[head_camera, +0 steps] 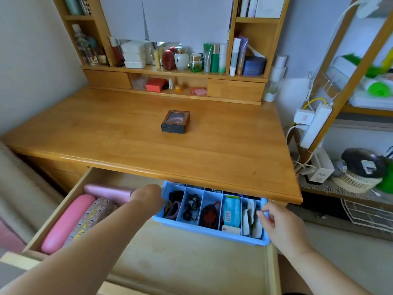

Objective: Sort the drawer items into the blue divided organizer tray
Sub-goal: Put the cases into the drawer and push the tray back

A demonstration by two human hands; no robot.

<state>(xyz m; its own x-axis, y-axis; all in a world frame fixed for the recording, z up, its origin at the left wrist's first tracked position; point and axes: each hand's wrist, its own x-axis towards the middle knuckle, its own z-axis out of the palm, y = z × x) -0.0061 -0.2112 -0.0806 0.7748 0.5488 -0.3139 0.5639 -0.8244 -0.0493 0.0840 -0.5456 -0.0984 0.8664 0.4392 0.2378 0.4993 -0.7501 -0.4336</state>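
The blue divided organizer tray [208, 231] sits in the right part of the open drawer [180, 262], half under the desk edge. Its compartments hold hair ties [173, 206], dark trinkets [192, 206], a red and black mesh item [210, 216], a light blue packet [231, 211] and paper sachets [251, 220]. My left hand [146, 196] is at the tray's left wall, its fingers curled down out of sight. My right hand [280, 226] grips the tray's right rim with curled fingers.
Two pink cases [68, 222] [108, 191] and a patterned pouch [91, 218] lie along the drawer's left side. A small brown box [175, 121] stands on the wooden desk [127, 135]. Cosmetics line the back shelf; a rack with cables stands to the right.
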